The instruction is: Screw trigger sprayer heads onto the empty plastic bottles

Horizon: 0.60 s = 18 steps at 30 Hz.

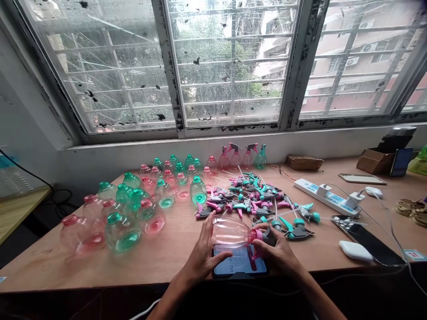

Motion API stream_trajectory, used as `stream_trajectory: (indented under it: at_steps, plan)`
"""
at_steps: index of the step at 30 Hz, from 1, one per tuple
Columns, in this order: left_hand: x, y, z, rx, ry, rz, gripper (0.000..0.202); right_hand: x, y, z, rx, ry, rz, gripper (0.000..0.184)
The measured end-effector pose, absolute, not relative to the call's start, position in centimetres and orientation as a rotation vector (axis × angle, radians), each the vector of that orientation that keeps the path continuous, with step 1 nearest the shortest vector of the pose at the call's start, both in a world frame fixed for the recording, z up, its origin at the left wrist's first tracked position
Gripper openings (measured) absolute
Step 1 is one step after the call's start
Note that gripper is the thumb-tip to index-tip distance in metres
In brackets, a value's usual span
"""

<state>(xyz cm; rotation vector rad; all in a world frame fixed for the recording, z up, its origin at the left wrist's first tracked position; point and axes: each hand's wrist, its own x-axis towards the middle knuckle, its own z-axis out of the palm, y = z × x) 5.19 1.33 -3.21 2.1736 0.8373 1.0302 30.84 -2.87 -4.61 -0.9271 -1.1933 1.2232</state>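
A clear pink spray bottle point(230, 231) lies sideways in the air between my hands, above a phone point(230, 262) with a lit screen. My left hand point(205, 251) is wrapped round the bottle's base end. At its neck, my right hand point(276, 249) grips the pink-and-black spray head point(258, 236), which sits on the bottle's mouth; how tightly it is screwed on I cannot tell. Just beyond my hands spreads a pile of loose spray heads point(250, 195) in pink, teal and black, several with thin tubes.
Open pink and green bottles point(122, 233) crowd the left of the table. Several bottles with spray heads point(235, 158) stand by the wall. A power strip point(325, 198), a white case point(355, 251), a dark phone-like slab point(370, 240) and cables lie at right.
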Motion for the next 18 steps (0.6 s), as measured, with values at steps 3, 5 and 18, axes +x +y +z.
stream_trajectory:
  at_steps: [3, 5, 18]
  plan:
    - [5.3, 1.2, -3.3, 2.183, 0.807, 1.074, 0.098, 30.9, -3.0, -4.3, -0.942, -1.185, 1.203, 0.033]
    - [5.3, 1.0, -3.2, 2.187, 0.800, 1.093, 0.094, 30.9, -3.2, -4.2, -0.955, -1.179, 1.189, 0.034]
    - [4.8, 1.5, -4.5, 2.072, 0.834, 1.004, 0.098, 30.2, -3.5, -6.3, -1.020, -1.054, 1.152, 0.041]
